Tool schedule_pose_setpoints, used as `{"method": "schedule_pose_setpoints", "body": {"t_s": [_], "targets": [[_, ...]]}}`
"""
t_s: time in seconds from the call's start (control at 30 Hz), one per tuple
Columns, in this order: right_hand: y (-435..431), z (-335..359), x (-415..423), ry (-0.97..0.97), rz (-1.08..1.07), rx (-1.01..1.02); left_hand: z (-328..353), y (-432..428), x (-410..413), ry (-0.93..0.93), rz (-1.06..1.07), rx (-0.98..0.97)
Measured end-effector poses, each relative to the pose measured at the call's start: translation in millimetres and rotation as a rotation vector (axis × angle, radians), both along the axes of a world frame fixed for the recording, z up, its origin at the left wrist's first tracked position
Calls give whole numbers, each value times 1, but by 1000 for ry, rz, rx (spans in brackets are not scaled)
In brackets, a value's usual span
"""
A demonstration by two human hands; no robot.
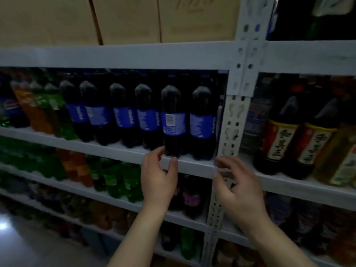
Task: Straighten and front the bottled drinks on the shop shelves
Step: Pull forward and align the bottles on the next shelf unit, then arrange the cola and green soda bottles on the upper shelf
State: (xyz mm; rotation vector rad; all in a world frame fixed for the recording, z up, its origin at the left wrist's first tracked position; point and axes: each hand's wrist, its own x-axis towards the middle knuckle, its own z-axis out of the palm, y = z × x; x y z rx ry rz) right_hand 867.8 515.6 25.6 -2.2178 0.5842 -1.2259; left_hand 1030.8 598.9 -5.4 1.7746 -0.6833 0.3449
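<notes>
White metal shelving, glossy pale floor

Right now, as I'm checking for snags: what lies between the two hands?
In the head view, the white shelf edge runs between the left hand and the right hand. The last cola bottle stands just above that gap.

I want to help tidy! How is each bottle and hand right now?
Barcode bottle: upright, barcode facing out.
End bottle: upright, logo turned aside.
Left hand: at the barcode bottle's base, grip unclear.
Right hand: open, holding nothing.
</notes>
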Motion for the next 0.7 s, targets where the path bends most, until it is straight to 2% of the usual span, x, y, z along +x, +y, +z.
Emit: {"method": "schedule_pose_setpoints", "body": {"t_s": [0.13,0.2,0.37,0.47,0.57,0.7], "targets": [[-15,50,32,-117,6,-189,26,-23,21,13,26,-35],[-22,69,50,-158,-12,-212,32,-34,24,32,40,-9],[-5,50,91,-192,21,21,26,-49,29,-12,32,47],[2,20,107,-255,28,264,21,-48,37,-90,66,72],[3,0,125,-256,-128,420,17,-46,47,-201,73,102],[3,-8,150,-277,-394,385,15,-41,59,-273,1,107]]}}
